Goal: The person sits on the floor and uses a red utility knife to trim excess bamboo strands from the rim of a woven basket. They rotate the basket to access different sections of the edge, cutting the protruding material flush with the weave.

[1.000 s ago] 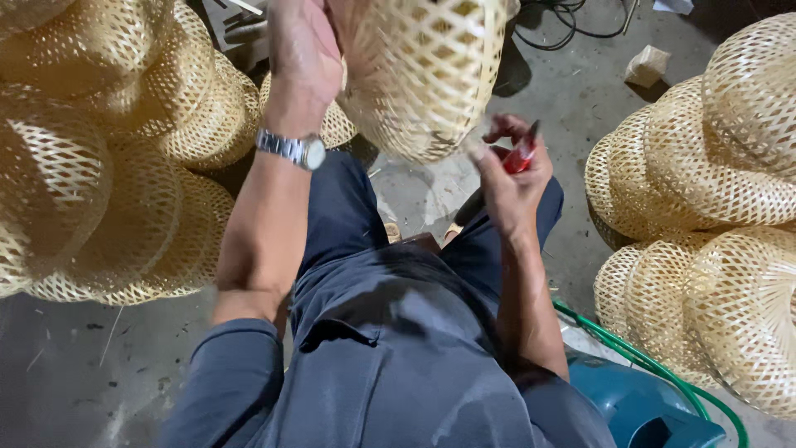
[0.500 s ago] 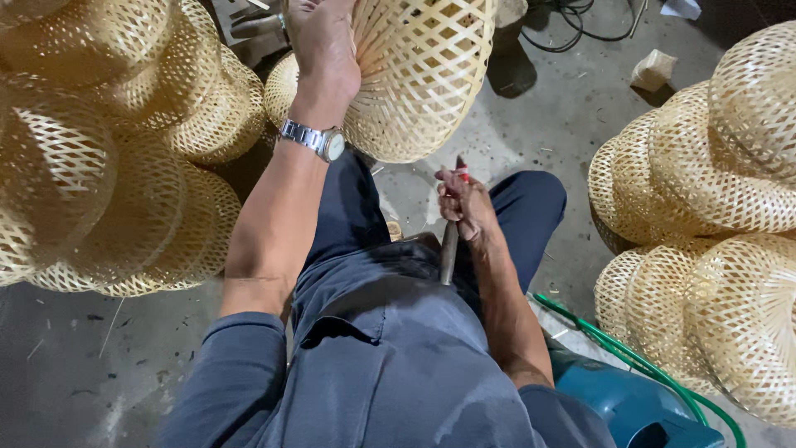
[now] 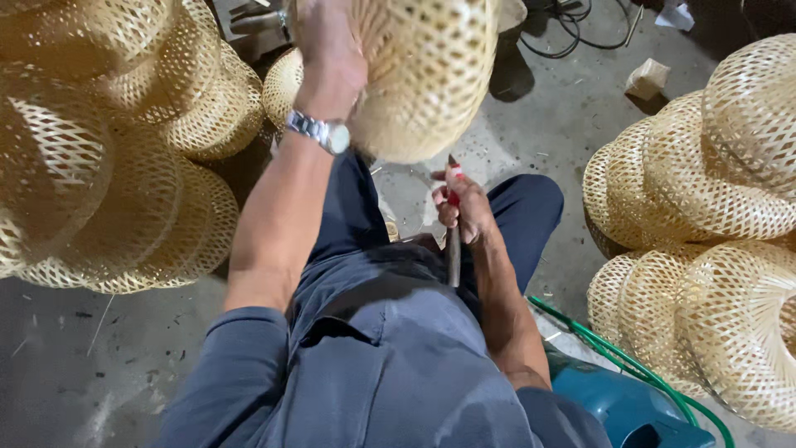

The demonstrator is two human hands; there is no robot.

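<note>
left fingers (image 3: 327, 58) grip pale open-weave basket (image 3: 427, 75); right fingers (image 3: 454, 207) clasp red-handled tool (image 3: 453, 241).

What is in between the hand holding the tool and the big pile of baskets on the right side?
In the head view, between the right hand with its tool and the right basket pile come the person's dark-trousered knee, then bare concrete floor.

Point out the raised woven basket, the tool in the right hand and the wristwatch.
Woven basket (image 3: 431, 75), head view, on its lattice side wall.
Red-handled tool (image 3: 453, 249), head view, on the shaft below the fist.
Wristwatch (image 3: 319, 131), head view, on its metal band.
</note>
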